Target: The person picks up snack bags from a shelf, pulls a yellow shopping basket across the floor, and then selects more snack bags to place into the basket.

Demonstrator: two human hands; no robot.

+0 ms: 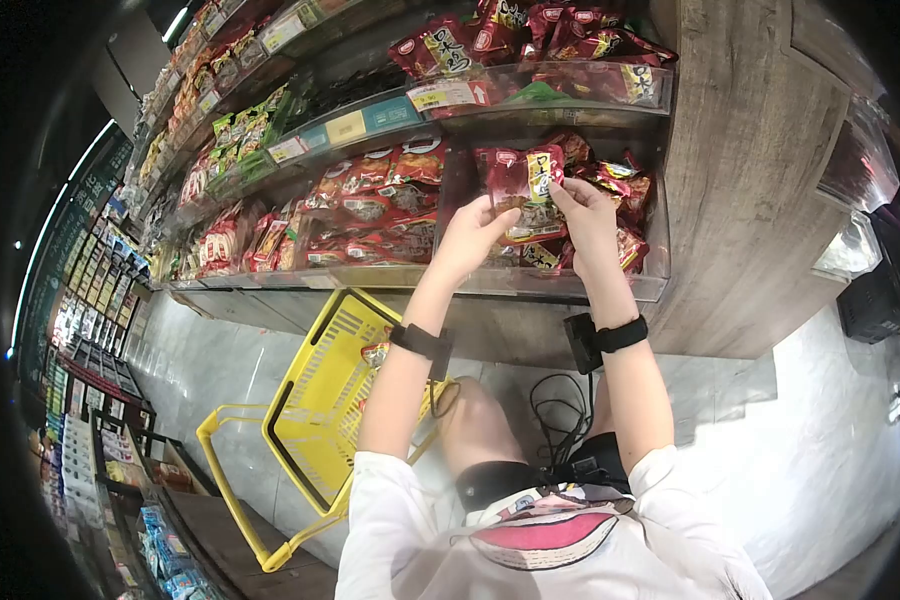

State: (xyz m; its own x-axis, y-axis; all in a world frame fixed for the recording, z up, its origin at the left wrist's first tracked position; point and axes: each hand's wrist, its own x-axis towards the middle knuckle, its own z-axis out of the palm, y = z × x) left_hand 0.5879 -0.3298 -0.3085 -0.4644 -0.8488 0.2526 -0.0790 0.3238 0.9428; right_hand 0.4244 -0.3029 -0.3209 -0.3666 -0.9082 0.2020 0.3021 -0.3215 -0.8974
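Between my two hands is a dark red snack packet (515, 178) with a yellow label and large black characters. My left hand (478, 238) pinches its lower left edge, and my right hand (585, 215) grips its right side. The packet is tilted up in front of the lower shelf bin (655, 270), where several similar red packets (630, 190) lie loosely piled. Part of that pile is hidden behind my hands and the held packet.
A yellow shopping basket (295, 400) stands on the floor to the left, with a small packet (375, 354) inside. More red packets (440, 52) fill the shelf above. A wooden end panel (745, 180) closes off the right. Black cables (560, 415) hang near my knees.
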